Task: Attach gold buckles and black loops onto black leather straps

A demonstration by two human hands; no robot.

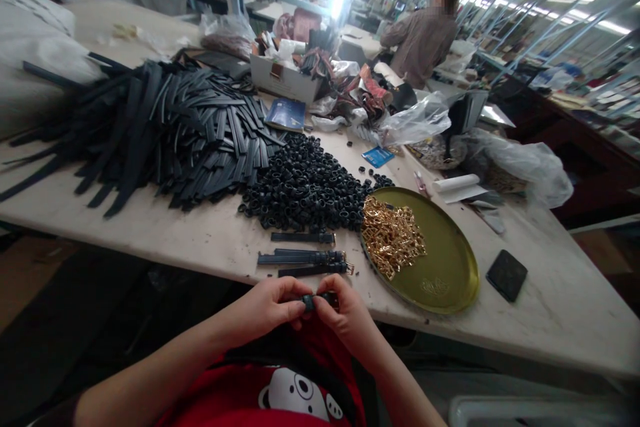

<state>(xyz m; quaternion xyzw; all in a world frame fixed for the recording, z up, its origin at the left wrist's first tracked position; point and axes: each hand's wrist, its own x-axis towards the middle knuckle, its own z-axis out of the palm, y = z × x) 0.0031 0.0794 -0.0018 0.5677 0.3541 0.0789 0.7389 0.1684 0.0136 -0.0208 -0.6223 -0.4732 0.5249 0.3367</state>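
Between my two hands, just off the table's front edge, is a short piece of a dark leather strap (309, 303); most of it is hidden by the fingers. My left hand (273, 307) pinches it from the left, thumb against forefinger. From the other side my right hand (350, 317) grips it the same way. Several finished-looking dark straps with gold buckles (305, 257) lie just beyond my hands. Behind them is a heap of small black loops (310, 187). To the right, gold buckles (393, 237) are piled in a round gold-coloured tray (445, 260).
A big pile of long dark straps (200, 127) covers the table's left. Farther back are a blue booklet (286, 113), a white box (283, 80) of scraps and plastic bags (520, 160). A black square pad (507, 275) lies right of the tray. Another person (425, 40) stands beyond.
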